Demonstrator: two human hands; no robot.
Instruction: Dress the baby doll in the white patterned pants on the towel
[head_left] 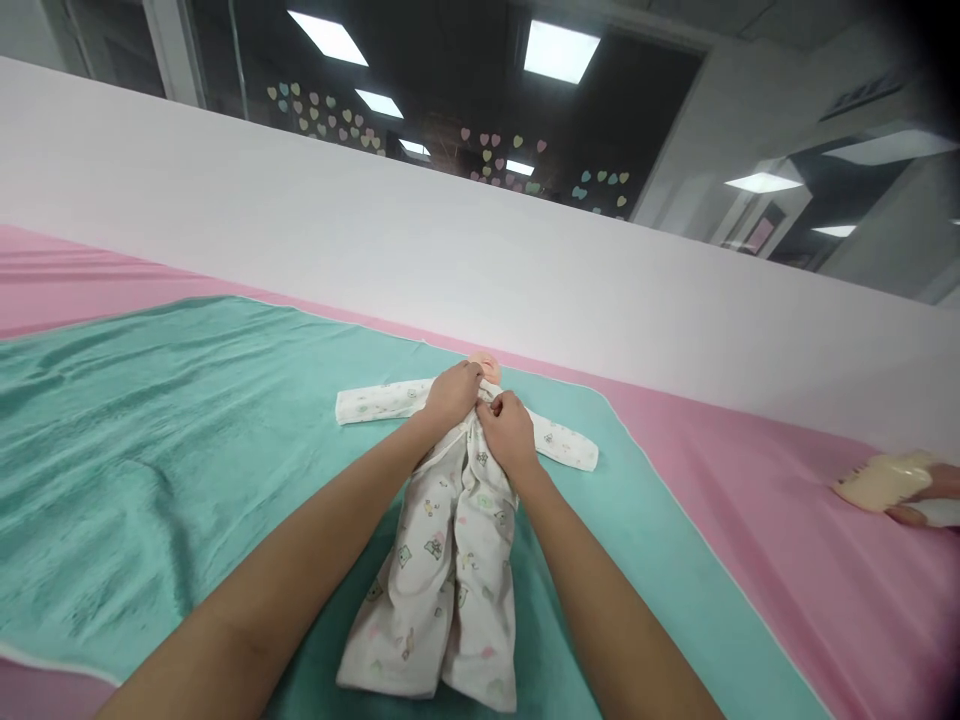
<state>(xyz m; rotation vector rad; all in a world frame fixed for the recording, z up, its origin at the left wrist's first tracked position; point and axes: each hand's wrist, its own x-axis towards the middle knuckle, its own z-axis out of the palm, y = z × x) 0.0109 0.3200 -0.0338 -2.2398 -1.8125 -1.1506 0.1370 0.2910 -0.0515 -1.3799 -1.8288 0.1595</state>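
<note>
A baby doll (486, 366) lies on its back on a green towel (247, 400), its head at the far end. It wears a white baby outfit (431, 560) printed with small coloured figures, both sleeves spread sideways and the legs toward me. At the upper chest, just below the doll's head, my left hand (453, 394) is closed on the cloth. Close beside it on the right, my right hand (510, 432) pinches the front of the same outfit. The fingertips and whatever fastening lies beneath them are largely hidden.
Pink sheeting (750, 480) lies under the towel. Behind it runs a low white wall (450, 240), topped by glass with heart-shaped stickers. At the right edge, another person's hand (943, 482) touches a cream-coloured, doll-like part (885, 480).
</note>
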